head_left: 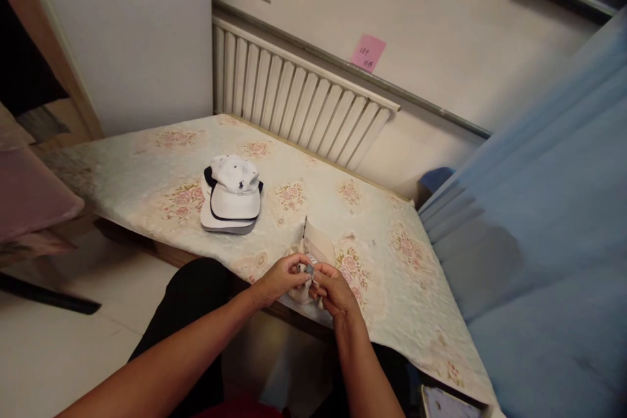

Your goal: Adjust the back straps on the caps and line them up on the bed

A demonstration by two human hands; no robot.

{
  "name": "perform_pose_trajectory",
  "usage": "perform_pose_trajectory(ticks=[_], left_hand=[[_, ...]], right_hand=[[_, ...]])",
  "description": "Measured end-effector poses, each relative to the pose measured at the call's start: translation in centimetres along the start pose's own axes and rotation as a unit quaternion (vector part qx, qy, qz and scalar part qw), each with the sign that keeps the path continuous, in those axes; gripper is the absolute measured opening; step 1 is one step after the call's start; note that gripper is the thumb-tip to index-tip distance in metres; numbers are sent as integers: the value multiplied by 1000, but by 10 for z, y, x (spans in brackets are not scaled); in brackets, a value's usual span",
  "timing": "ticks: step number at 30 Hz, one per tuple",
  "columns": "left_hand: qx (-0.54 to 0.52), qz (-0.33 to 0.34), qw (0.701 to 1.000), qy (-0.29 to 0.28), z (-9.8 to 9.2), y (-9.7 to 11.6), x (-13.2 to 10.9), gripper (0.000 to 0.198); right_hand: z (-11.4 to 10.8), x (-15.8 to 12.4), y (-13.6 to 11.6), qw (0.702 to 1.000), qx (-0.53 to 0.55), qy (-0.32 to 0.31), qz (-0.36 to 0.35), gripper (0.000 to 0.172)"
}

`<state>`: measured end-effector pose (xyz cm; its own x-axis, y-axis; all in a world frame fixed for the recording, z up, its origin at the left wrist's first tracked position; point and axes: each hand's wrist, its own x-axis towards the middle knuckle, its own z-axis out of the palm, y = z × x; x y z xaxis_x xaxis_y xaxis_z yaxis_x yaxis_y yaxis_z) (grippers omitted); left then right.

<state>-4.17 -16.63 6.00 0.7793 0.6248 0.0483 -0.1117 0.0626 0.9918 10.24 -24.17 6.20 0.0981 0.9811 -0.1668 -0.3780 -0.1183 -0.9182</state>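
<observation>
A beige cap (319, 243) lies at the near edge of the flower-patterned table cover, its brim pointing up and away from me. My left hand (281, 279) is closed at the cap's near side, thumb and fingers pinching. Close against it, my right hand (337, 289) pinches the same spot. Between the fingertips shows a small grey piece (309, 269), perhaps part of the cap's strap; its exact kind is too small to tell. The hands cover most of the cap's crown. Farther left, white caps (235, 206) with dark trim sit stacked, apart from both hands.
The flower-patterned cover (313, 173) spreads over a low surface before my knees. A white radiator (294, 91) runs along the wall behind it. On the right hangs a blue curtain (539, 228). A pink cushion-like thing (36, 192) is at the left, and a pink note (368, 52) is on the wall.
</observation>
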Motion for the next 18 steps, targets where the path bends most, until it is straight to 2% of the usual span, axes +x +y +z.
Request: perform_pose_trajectory(ticks=[9,15,18], left_hand=[[16,10,1000,6,0,-2,2,25],[11,8,1000,22,-2,0,1,27],[-1,3,1000,22,-2,1,1,29]], right_hand=[[7,0,0,1000,17,13,-15,28],[9,-6,-4,999,11,28,-29,19],[6,-9,-7,999,-1,35,-32,20]])
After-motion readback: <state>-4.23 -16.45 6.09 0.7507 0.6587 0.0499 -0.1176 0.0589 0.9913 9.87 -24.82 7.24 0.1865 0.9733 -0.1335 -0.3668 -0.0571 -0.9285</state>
